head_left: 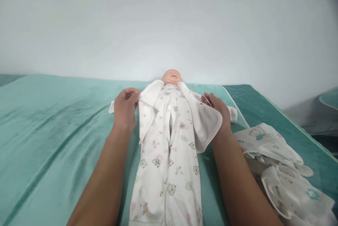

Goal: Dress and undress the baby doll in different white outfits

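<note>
A baby doll (172, 76) lies on its back, head at the far side, in white pants (169, 176) with a green bear print. Its white baby shirt (151, 90) is spread apart at the front, the arms stretched out sideways. On the left, my left hand (126, 108) pinches the edge of the shirt's front flap near the shoulder. My right hand (218, 108) is at the opposite flap, fingers curled against the cloth near the sleeve. The turned-back right flap (207, 127) partly covers that hand, hiding the thumb. White sleeve ends show beyond both hands.
A green sheet (66, 138) covers the bed, with folds at the left. Crumpled white printed baby clothes (282, 162) lie at the right beside my forearm. A white wall (169, 32) rises behind the doll's head.
</note>
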Tool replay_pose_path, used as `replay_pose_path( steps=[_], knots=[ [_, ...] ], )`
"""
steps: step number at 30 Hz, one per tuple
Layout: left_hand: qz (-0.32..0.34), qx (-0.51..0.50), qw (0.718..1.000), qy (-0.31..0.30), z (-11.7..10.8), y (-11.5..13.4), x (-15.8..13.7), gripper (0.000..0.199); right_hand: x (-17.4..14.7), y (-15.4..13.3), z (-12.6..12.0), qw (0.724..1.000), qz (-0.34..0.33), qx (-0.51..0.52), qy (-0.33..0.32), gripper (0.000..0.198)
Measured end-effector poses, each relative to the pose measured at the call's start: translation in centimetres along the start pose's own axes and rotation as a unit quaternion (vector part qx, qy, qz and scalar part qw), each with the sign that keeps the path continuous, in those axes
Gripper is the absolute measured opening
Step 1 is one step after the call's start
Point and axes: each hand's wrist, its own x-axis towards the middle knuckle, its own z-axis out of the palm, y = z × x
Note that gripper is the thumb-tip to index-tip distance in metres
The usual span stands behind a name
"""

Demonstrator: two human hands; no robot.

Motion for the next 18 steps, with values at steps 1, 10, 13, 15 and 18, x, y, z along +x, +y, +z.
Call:
replay_pose_path(
  steps=[1,10,13,15,18],
  knots=[
    [-0.001,0.005,0.999,0.044,-0.5,-0.2,0.5,0.007,0.1,0.0,0.0,1.000,-0.017,-0.017,0.012,0.020],
    [0.024,0.113,0.989,0.090,-1.3,-1.6,1.1,0.021,-2.3,0.5,1.8,0.917,-0.130,-0.345,-0.154,0.040],
    [0.030,0.234,0.971,-0.029,-0.4,-1.5,0.3,0.021,-2.1,0.2,1.5,0.902,-0.138,-0.381,-0.147,0.032],
    [0.049,0.299,0.949,-0.081,0.0,-1.4,0.0,0.028,-1.3,-0.1,1.0,0.902,-0.148,-0.389,-0.114,0.026],
    [0.059,0.361,0.924,-0.114,0.1,-1.7,0.1,0.029,0.2,-0.4,-0.1,0.905,-0.186,-0.381,0.001,0.020]
  ],
)
